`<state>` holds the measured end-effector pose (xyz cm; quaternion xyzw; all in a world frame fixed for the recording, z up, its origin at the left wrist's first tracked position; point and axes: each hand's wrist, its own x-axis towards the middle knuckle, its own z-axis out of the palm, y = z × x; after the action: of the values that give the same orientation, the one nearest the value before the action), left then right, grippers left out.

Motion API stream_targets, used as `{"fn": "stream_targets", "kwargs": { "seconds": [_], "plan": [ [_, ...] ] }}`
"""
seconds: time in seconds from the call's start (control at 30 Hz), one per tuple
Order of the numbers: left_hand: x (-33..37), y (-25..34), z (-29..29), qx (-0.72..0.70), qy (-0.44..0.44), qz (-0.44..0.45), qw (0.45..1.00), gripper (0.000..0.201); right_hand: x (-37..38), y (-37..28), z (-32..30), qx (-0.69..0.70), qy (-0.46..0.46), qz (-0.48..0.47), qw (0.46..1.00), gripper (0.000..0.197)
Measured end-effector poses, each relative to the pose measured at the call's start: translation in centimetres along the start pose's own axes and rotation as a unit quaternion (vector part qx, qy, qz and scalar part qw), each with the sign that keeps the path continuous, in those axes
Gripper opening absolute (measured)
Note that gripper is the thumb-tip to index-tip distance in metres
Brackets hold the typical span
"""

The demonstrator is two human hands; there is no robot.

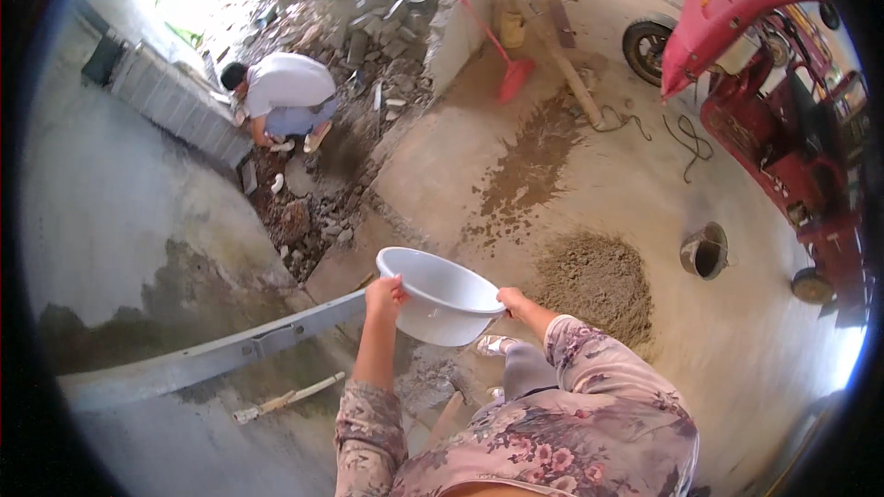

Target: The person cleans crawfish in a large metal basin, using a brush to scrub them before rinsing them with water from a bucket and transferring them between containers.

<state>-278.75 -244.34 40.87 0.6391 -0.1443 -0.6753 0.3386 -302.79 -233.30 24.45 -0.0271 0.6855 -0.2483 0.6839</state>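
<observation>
While both hands grip its rim, a pale round basin is held tilted at the centre of the frame, its light inner wall showing – the bottom is hard to read from this angle. The left hand has its fingers curled tight over the basin's left edge; the right hand grips the right end of the rim, though how its fingers are spread I cannot tell. Right of centre, a dark bucket stands on the floor, its inside too shadowed to make out. Between basin and bucket lies a grey-brown mound. In the upper middle, a yellow container sits beside a wooden beam – its contents too small to tell.
</observation>
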Motion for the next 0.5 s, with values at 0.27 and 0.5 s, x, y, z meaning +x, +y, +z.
{"fn": "stream_targets", "kwargs": {
  "seconds": [0.27,0.5],
  "plan": [
    [-7.8,-13.2,-15.0,-0.275,0.188,-0.123,0.935,0.015,-2.1,-0.9,6.8,-0.354,0.004,-0.301,0.885,0.043],
    [-13.6,-24.3,-18.1,-0.372,0.331,-0.16,0.852,0.027,-6.6,0.7,14.6,-0.576,-0.093,-0.369,0.724,0.049]
  ]
}}
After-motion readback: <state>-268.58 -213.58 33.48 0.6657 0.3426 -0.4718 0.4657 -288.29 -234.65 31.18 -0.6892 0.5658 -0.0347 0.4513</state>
